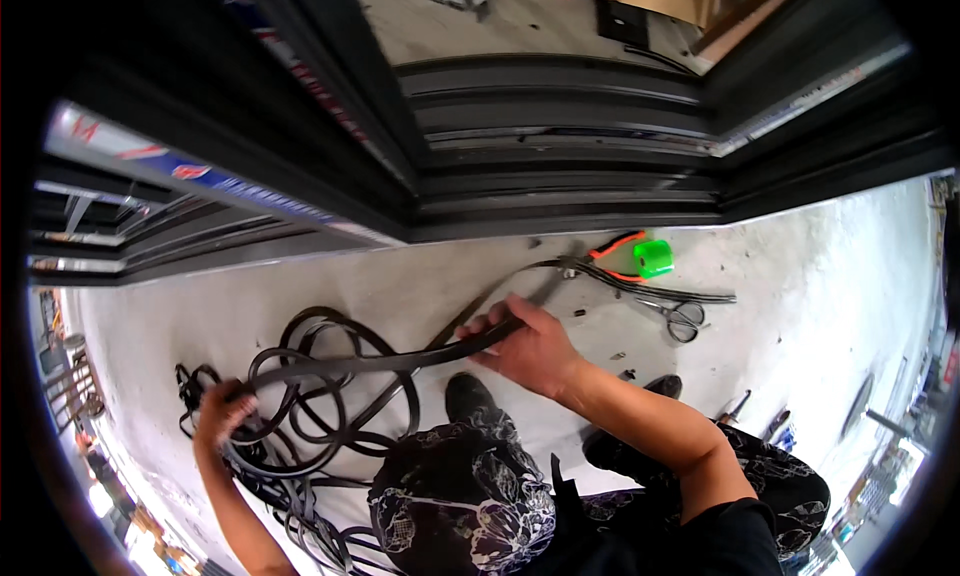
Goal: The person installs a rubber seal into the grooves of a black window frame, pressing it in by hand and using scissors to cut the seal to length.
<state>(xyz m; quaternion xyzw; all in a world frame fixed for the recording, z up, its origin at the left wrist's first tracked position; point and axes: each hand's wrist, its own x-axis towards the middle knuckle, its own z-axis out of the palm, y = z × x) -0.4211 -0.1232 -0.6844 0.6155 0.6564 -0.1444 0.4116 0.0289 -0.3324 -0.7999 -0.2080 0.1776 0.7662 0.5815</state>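
**Tangle and snag risk while running out the black rubber strip**

Likely trouble: kinking or knotting of the long black flat rubber sealing strip (380, 361), since the stretch between the two hands leads straight out of a loose heap of black loops (320, 416) lying on the pale concrete floor (820, 296) at near left. Any pull with a loop crossed over another could draw the heap tight. Could also catch on the black shoe (468, 394) just below the taut stretch, or on the knee in patterned black-and-white trousers (460, 496). Further right, possible fouling where the strip's far end runs among the orange-handled pliers (615, 248), the bright green roll of tape (654, 258) and the steel scissors (684, 318), all close together near the dark metal door-frame track (560, 176). Small loose bits on the floor near the right hand, too small to identify.

Right hand (530, 351): curled closed around the strip near scene centre, thumb over the top, fingers (480, 328) wrapped under, strip passing through the fist toward far right. Grip looks firm rather than pinched.

Left hand (222, 408): closed on the strip at near left, right at the edge of the heap, fingers folded around it; seen mostly from the back, so exact finger spread hidden. Strip stretched nearly straight between the two fists, just above the floor.
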